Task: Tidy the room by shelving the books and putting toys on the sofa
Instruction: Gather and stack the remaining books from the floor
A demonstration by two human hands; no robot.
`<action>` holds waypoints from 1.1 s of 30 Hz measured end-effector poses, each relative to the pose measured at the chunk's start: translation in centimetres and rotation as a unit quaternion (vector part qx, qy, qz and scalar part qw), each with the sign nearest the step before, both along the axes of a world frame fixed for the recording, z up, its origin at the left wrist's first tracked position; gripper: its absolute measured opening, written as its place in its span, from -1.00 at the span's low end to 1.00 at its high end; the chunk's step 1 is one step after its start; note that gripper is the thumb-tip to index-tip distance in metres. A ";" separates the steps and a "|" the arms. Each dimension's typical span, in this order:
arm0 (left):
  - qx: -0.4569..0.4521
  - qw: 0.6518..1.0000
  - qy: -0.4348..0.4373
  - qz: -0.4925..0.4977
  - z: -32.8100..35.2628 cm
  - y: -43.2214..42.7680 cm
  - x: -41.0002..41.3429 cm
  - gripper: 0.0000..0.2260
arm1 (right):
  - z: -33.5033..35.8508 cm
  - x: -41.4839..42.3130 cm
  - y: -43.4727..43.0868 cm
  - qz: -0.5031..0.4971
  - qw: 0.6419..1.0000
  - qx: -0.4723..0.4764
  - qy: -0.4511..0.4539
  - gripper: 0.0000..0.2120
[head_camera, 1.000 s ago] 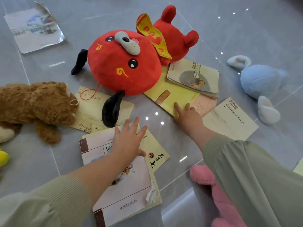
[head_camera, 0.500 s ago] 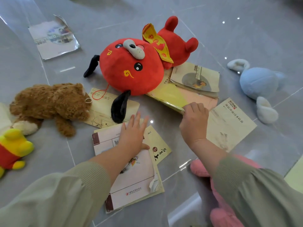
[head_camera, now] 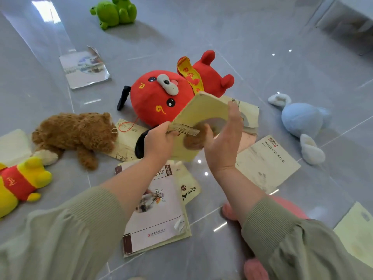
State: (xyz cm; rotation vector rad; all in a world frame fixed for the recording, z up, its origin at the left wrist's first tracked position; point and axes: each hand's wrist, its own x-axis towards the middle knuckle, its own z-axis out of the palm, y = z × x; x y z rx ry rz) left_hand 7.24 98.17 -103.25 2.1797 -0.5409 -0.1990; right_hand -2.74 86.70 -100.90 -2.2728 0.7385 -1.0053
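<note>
I hold a thin yellow book tilted up off the grey floor, in front of a big red dog plush. My left hand grips its lower left corner. My right hand clamps its right edge, thumb on the cover and fingers straight behind. More books lie flat on the floor: a white one under my left forearm, a cream one to the right, a small stack behind the raised book, and a glossy one at the far left.
Other toys lie around: a brown bear and a yellow bear in a red shirt at left, a green frog far back, a blue plush at right, a pink plush under my right arm. Another pale book lies at lower right.
My right hand pulled the yellow book from under the red dog and lifted it. My left hand left the white book and took hold of the yellow book's corner.
</note>
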 end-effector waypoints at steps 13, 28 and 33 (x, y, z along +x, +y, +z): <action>-0.155 0.868 0.439 0.173 -5.3 6.9 -2.7 -0.87 | -6.1 -3.3 2.2 0.000 0.784 0.585 0.210 -0.89; 0.212 0.937 0.270 0.063 -9.2 18.1 -4.7 -0.66 | -9.1 -6.1 9.8 0.087 0.728 0.511 0.448 -0.83; 0.294 0.922 0.252 0.013 -9.5 17.6 -6.2 -0.66 | -9.6 -6.9 8.7 0.061 0.724 0.464 0.507 -0.88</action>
